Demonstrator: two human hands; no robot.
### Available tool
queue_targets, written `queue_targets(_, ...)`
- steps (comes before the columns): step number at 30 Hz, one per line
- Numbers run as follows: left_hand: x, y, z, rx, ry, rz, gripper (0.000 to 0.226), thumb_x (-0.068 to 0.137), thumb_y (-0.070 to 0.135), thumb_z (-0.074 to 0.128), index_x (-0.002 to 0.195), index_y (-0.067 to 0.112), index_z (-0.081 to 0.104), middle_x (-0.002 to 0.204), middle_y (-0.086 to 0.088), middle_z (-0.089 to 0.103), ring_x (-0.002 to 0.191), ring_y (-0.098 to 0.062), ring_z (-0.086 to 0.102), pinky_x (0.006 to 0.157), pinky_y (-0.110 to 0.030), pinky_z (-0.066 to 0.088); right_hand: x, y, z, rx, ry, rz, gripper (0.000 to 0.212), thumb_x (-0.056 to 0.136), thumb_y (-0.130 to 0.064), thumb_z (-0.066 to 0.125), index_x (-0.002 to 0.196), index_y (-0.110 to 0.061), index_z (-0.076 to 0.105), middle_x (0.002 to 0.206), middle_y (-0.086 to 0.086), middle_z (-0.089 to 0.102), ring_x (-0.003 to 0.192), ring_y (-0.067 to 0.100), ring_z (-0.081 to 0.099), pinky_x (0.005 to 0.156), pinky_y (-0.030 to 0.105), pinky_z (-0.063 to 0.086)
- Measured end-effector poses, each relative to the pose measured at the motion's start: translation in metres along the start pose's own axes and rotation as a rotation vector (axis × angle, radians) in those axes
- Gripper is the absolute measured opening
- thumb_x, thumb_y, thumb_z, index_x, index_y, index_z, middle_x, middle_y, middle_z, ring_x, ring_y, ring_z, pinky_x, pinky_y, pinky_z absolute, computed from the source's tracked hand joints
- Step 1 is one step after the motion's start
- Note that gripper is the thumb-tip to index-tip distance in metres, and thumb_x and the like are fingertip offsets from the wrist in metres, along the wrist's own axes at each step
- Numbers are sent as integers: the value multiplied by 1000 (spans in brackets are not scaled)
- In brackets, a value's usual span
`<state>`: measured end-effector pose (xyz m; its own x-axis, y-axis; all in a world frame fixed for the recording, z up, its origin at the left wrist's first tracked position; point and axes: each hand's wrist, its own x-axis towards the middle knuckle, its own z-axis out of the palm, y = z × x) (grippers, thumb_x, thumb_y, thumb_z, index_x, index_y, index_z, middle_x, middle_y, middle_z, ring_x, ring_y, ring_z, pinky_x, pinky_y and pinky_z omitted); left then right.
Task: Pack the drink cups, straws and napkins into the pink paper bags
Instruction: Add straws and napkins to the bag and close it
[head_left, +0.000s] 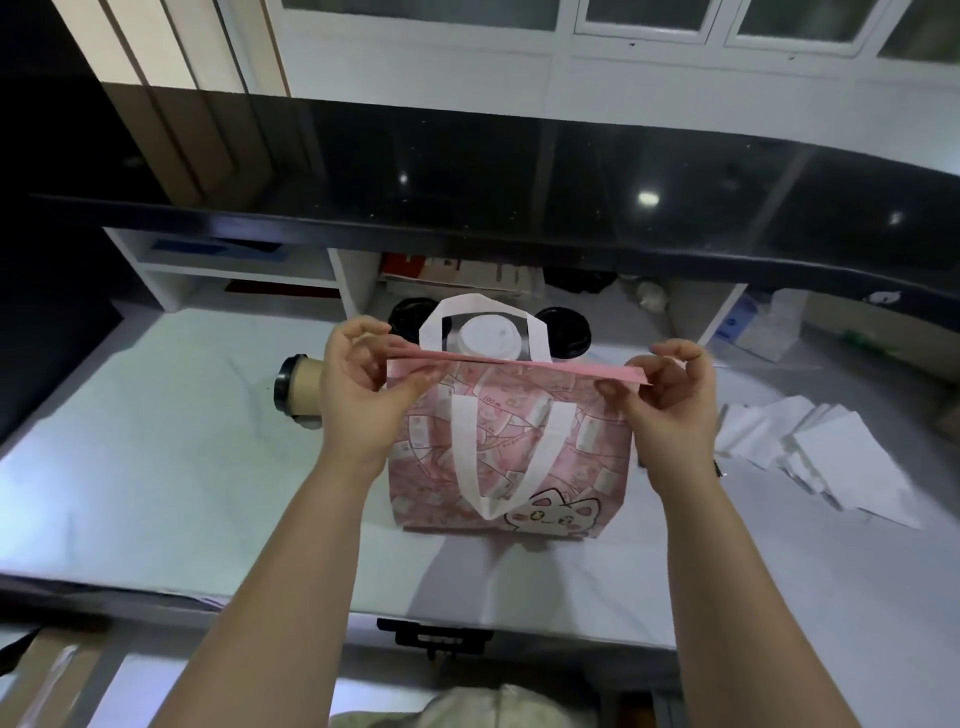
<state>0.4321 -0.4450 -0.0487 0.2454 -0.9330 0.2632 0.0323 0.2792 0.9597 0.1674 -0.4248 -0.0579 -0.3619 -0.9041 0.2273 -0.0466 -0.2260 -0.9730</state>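
A pink paper bag (506, 457) with a cat print and white handles stands upright in the middle of the white counter (156, 467). My left hand (363, 384) pinches the left end of its top rim, and my right hand (670, 400) pinches the right end, so the mouth is pressed nearly flat. Behind the rim, seen through the far handle, is a cup with a white lid (488, 335). A brown paper cup with a black lid (300, 385) sits left of the bag. Two black lids (563, 332) show behind the bag. White napkins (810, 452) lie scattered at the right.
A black glossy shelf (519, 208) overhangs the counter's back. Under it are white cubbies with boxes and papers (457, 275). A white box (763, 332) stands at the far right. A cardboard box (47, 675) sits below the counter's front edge at the left.
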Motion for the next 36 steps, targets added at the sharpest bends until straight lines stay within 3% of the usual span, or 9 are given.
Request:
queue_targets(2, 1, 7, 0, 76, -28, 102, 47, 66, -10, 82, 94, 23, 62, 92, -7, 68, 91, -23, 67, 85, -36, 56, -1, -2, 0, -241, -56, -135, 58, 80, 5, 72, 94, -46, 50, 102, -4, 61, 93, 17, 59, 77, 22, 49)
queue_targets(5, 2, 15, -3, 298, -124, 299, 31, 71, -11, 77, 81, 17, 71, 88, -5, 69, 88, -16, 66, 84, -31, 54, 6, -6, -7, -569, -180, -468, 37, 78, 15, 66, 93, -19, 65, 109, -3, 56, 100, 12, 54, 85, 7, 41)
queue_targets(7, 2, 16, -9, 415, -163, 380, 31, 69, -16, 73, 74, 15, 73, 87, -1, 70, 88, -10, 64, 83, -24, 52, 9, -4, -13, -663, -233, -543, 26, 78, 14, 67, 90, -9, 71, 109, -5, 56, 100, 9, 53, 85, 6, 41)
queue_targets(12, 3, 10, -23, 708, -259, 518, 9, 74, 24, 79, 82, 21, 77, 102, 11, 70, 100, -11, 64, 88, -49, 49, 13, -5, -24, -798, -277, -526, 27, 76, -9, 80, 101, -16, 75, 116, -9, 64, 115, 17, 53, 98, 39, 46)
queue_targets(18, -7, 21, 22, 956, -216, 611, 29, 83, 58, 64, 92, 33, 76, 97, 17, 70, 96, -12, 58, 89, -39, 31, 1, -26, 26, -899, -313, -606, 35, 78, -38, 68, 105, -17, 72, 101, -5, 71, 103, 26, 56, 91, 42, 39)
queue_targets(21, -10, 23, 39, 974, -212, 643, 29, 86, 55, 58, 90, 34, 78, 96, 17, 72, 96, -11, 58, 93, -38, 27, -5, -27, 41, -886, -457, -534, 57, 77, -60, 54, 118, -24, 69, 109, -9, 69, 105, 20, 55, 95, 40, 38)
queue_targets(27, -20, 14, 34, 989, -160, 597, 10, 80, 38, 76, 90, 35, 76, 99, 18, 72, 99, -11, 59, 96, -36, 22, 0, -11, 35, -819, -400, -485, 28, 89, -21, 64, 116, -21, 70, 106, -5, 71, 98, 22, 62, 88, 45, 46)
queue_targets(32, -14, 28, 64, 1173, -228, 446, 16, 89, 29, 66, 101, 36, 72, 96, 12, 71, 101, -15, 56, 94, -39, 19, -5, -25, 50, -900, -301, -460, 16, 84, -17, 63, 97, -17, 72, 93, -1, 71, 91, 27, 59, 83, 34, 33)
queue_targets(36, -13, 22, 74, 1254, -300, 389, 24, 92, 17, 53, 93, 32, 72, 88, 9, 66, 95, -13, 52, 93, -35, 15, -8, -25, 57, -905, -288, -455, 39, 79, -30, 38, 84, -12, 72, 82, 2, 69, 81, 27, 58, 74, 33, 30)
